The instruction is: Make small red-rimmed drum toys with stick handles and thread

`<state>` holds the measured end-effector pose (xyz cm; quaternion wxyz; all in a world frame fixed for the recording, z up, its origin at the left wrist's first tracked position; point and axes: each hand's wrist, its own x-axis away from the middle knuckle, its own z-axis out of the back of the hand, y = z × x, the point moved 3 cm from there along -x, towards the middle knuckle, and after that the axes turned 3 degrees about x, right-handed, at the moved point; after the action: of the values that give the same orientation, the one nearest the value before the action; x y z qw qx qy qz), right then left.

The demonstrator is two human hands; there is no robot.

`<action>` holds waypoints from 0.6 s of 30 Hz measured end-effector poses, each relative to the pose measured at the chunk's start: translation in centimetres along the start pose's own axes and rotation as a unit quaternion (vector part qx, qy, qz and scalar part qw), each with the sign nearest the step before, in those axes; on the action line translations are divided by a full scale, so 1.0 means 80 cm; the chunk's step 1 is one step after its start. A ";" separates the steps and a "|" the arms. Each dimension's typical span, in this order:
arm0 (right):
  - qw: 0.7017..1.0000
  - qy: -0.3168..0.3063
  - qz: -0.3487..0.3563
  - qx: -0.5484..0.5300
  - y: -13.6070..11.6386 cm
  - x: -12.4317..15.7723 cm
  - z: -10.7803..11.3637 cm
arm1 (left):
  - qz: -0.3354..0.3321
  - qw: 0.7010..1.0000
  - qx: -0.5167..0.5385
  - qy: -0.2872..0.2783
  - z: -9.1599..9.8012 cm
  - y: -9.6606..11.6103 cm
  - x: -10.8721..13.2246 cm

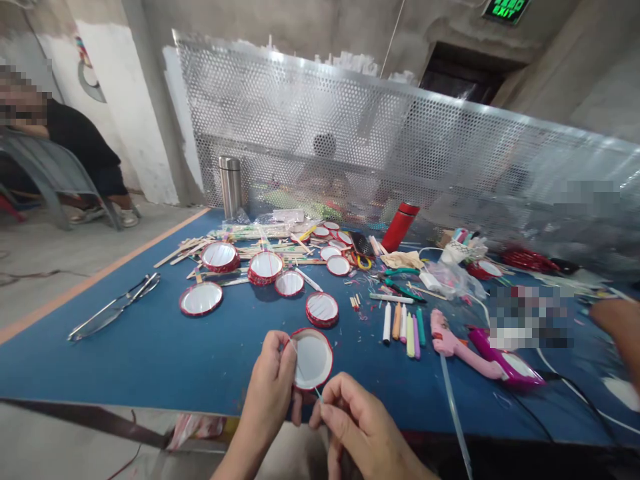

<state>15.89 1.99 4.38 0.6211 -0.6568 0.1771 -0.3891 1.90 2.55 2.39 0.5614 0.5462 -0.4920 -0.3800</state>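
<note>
Thread is the link between your two hands: a thin pale line that starts at the fingers of your left hand, crosses the white face of the red-rimmed disc, and slants down and rightward to the fingers of your right hand. Its long axis therefore runs on a diagonal, upper left to lower right.

Your left hand pinches the disc by its left rim, thumb and forefinger clenched on the edge, holding it face-up above the near edge of the tabletop. The disc lies just right of those fingers and up-left of the right hand's. Your right hand is clenched too, fingertips pressed together on what looks like the thread's lower end, just below the disc's bottom rim and not touching it; the thread is too fine there to be sure of the grip. Of the two, the left hand is on the disc and the right is just beside it.

Beyond your fingers, well apart from them, lie more finished discs, a row of coloured sticks and a pink glue gun off to the right.
</note>
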 end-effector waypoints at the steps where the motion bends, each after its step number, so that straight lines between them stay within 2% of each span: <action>1: 1.000 0.002 0.001 -0.018 -0.001 0.000 -0.002 | -0.006 1.000 -0.007 0.006 0.000 0.001 0.000; 8: 0.996 -0.018 -0.037 -0.073 -0.005 0.002 -0.011 | -0.039 0.995 -0.055 0.070 0.005 0.000 -0.001; 11: 0.992 -0.008 -0.029 -0.120 0.001 0.000 -0.017 | -0.054 0.992 -0.063 0.093 0.009 -0.002 -0.002; 15: 0.977 0.016 -0.004 -0.212 0.008 -0.002 -0.018 | -0.024 0.996 -0.039 0.078 0.008 -0.004 -0.001; 18: 0.964 0.042 -0.013 -0.261 0.016 0.003 -0.017 | -0.021 0.998 -0.014 0.059 0.005 -0.002 -0.002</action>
<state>15.38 0.70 3.14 0.4151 -0.7812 0.2898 -0.3652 1.50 2.56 2.21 0.5891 0.5700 -0.4408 -0.3658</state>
